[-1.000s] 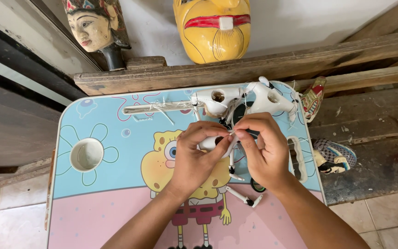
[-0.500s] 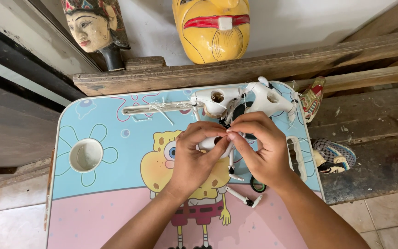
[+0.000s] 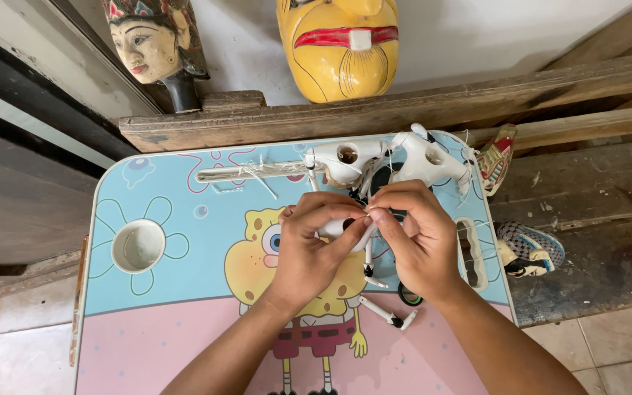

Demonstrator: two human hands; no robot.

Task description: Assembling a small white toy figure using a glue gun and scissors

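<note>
At the far middle of the cartoon-printed table (image 3: 184, 329), we hold a small white plastic piece (image 3: 341, 228) between both hands, just near of the white drone-like body (image 3: 374, 162). Our left hand (image 3: 309, 252) and right hand (image 3: 418, 241) have fingertips pinched together on it, meeting at one spot. We judge it light, stiff and brittle, best gripped at its thicker middle, not the thin legs.

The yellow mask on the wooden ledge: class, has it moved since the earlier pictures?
No. The yellow mask sits at the same spot on the wooden ledge, above the small table's far edge, as before.
</note>
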